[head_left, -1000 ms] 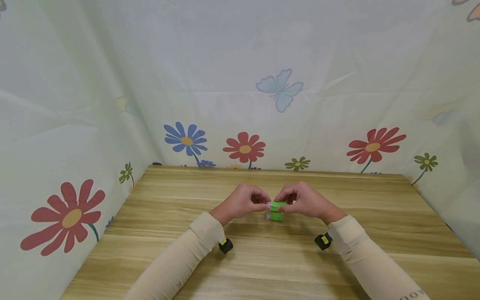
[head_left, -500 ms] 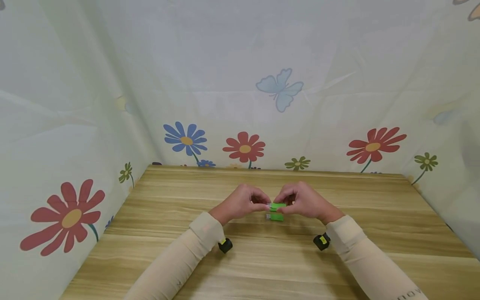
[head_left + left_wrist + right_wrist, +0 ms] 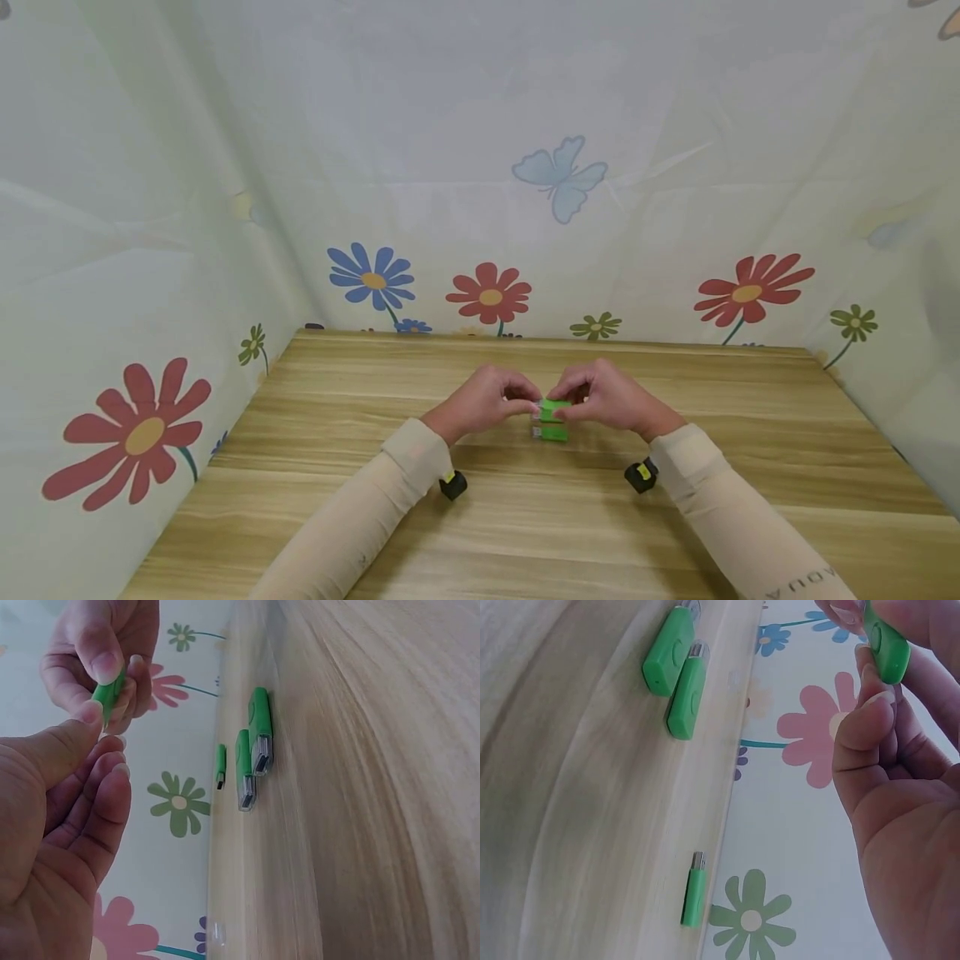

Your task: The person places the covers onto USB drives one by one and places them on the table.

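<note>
My right hand (image 3: pixel 611 400) grips the green body of a USB flash drive (image 3: pixel 890 654) between thumb and fingers, raised above the table. At its other end, the thumb and fingertips of my left hand (image 3: pixel 483 404) pinch the drive. Fingers hide that end, so whether a cap covers it cannot be told. Beneath the hands, two more green USB flash drives lie side by side, one nearer (image 3: pixel 259 712) and one beyond it (image 3: pixel 244 754), both with clear caps over their plugs. Farther back lies a smaller-looking green drive (image 3: pixel 220 766) with its metal plug bare.
The wood-grain table (image 3: pixel 525 533) runs back to a pale curtain (image 3: pixel 420 150) printed with flowers and a butterfly. More of this curtain rises at the left and right sides. A small black wrist camera (image 3: pixel 452 485) hangs below the left cuff, another (image 3: pixel 641 476) below the right.
Both hands have stayed almost in place, still on the same drive. The right wrist has shifted slightly left and up, and the held drive has tilted a little, showing more green.
</note>
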A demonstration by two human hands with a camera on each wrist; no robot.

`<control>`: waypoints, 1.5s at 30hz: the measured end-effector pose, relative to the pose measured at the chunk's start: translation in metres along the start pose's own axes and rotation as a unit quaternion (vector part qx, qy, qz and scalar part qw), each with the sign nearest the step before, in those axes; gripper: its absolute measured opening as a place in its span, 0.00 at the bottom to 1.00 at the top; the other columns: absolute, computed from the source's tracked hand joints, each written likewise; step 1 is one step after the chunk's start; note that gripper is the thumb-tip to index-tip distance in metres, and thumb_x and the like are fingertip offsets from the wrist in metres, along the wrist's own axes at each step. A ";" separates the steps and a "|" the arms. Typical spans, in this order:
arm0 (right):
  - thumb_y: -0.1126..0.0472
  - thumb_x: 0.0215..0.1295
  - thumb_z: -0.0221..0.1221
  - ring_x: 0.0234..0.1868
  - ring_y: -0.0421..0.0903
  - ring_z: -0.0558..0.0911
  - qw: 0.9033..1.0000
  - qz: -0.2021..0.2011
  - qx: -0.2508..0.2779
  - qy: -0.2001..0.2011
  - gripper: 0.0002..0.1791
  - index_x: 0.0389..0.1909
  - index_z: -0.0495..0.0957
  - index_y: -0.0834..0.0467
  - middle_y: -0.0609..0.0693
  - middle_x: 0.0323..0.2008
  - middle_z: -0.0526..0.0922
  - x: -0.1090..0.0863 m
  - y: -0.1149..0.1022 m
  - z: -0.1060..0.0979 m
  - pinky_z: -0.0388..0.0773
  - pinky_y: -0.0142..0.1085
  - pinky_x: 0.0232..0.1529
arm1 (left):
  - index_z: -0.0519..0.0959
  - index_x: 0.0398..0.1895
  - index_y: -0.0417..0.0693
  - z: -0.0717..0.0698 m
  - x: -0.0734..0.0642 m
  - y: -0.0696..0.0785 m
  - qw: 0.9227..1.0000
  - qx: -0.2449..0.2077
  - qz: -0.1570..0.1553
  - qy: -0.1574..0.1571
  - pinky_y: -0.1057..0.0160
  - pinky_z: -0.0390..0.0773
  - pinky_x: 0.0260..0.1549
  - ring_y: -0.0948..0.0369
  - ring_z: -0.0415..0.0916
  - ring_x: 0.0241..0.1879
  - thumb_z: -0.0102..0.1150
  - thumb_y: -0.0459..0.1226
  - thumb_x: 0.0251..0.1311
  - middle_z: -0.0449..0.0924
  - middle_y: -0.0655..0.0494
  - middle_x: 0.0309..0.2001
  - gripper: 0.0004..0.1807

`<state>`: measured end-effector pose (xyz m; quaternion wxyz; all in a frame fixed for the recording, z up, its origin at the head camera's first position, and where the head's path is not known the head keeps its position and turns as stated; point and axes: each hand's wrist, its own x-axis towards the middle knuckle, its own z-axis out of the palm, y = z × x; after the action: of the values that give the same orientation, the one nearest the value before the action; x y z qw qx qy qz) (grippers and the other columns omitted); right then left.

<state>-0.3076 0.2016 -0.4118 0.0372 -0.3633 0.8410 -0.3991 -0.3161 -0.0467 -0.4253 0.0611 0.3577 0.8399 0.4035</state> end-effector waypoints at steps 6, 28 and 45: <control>0.61 0.61 0.72 0.32 0.42 0.81 1.000 0.023 -0.004 -0.002 0.09 0.43 0.90 0.55 0.51 0.39 0.89 0.003 0.004 -0.003 0.82 0.36 0.35 | 0.89 0.44 0.52 0.000 0.007 -0.001 0.999 0.032 -0.018 0.004 0.71 0.81 0.37 0.72 0.81 0.35 0.68 0.43 0.64 0.89 0.64 0.38 0.09; 0.62 0.59 0.73 0.32 0.38 0.81 0.995 0.064 -0.060 0.041 0.09 0.41 0.90 0.57 0.49 0.36 0.88 0.012 0.035 -0.001 0.80 0.31 0.34 | 0.87 0.42 0.54 0.014 0.032 -0.039 0.996 0.071 -0.037 0.037 0.71 0.80 0.38 0.69 0.79 0.34 0.68 0.44 0.65 0.86 0.66 0.35 0.07; 0.62 0.61 0.72 0.35 0.41 0.82 0.992 0.116 -0.056 0.001 0.06 0.39 0.89 0.55 0.46 0.36 0.89 0.017 0.054 0.011 0.81 0.33 0.38 | 0.87 0.34 0.52 0.021 0.051 -0.050 0.986 0.156 -0.055 -0.022 0.72 0.78 0.35 0.68 0.77 0.32 0.71 0.40 0.63 0.84 0.65 0.30 0.03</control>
<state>-0.3474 0.2061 -0.4534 0.0620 -0.2643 0.8987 -0.3445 -0.3730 -0.0214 -0.4662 0.0455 0.3253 0.9092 0.2559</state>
